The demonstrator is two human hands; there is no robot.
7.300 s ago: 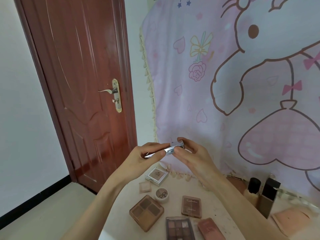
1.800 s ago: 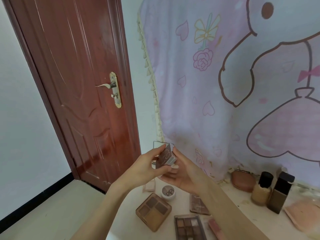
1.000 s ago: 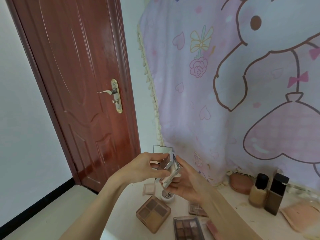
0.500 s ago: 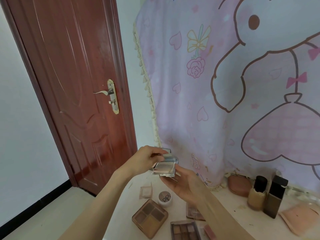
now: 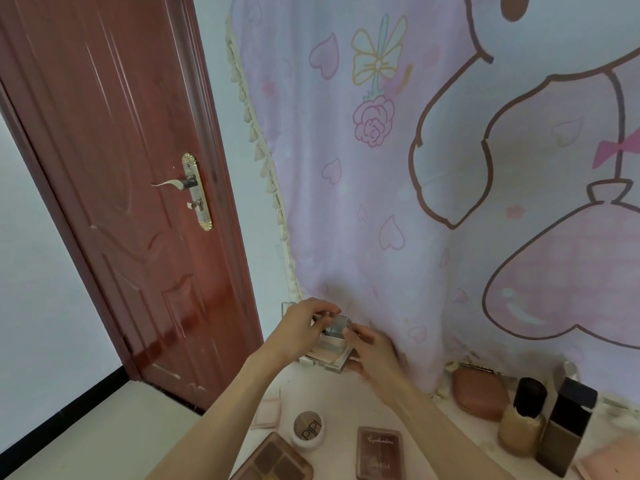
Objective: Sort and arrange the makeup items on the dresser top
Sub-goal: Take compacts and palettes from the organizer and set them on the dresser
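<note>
Since half a second ago, your hands dropped lower with compact [image 5: 329, 344], now just above bench [image 5: 346, 396] near curtain [image 5: 381, 202]. Left hand [image 5: 298, 329] pinches raised lid from above; right hand [image 5: 372, 351] curls round base from beside. Compact not yet set down. Jar [image 5: 307, 430], palettes [image 5: 380, 453], bottles [image 5: 568, 431] lie scattered below compact; sorting looks barely begun. Jar lid reads "PIPI"; palette script unreadable.

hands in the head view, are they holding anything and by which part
Both hold a small square compact, open: the left hand pinches the raised lid's top edge, and the right hand grips the base's right side.
</note>
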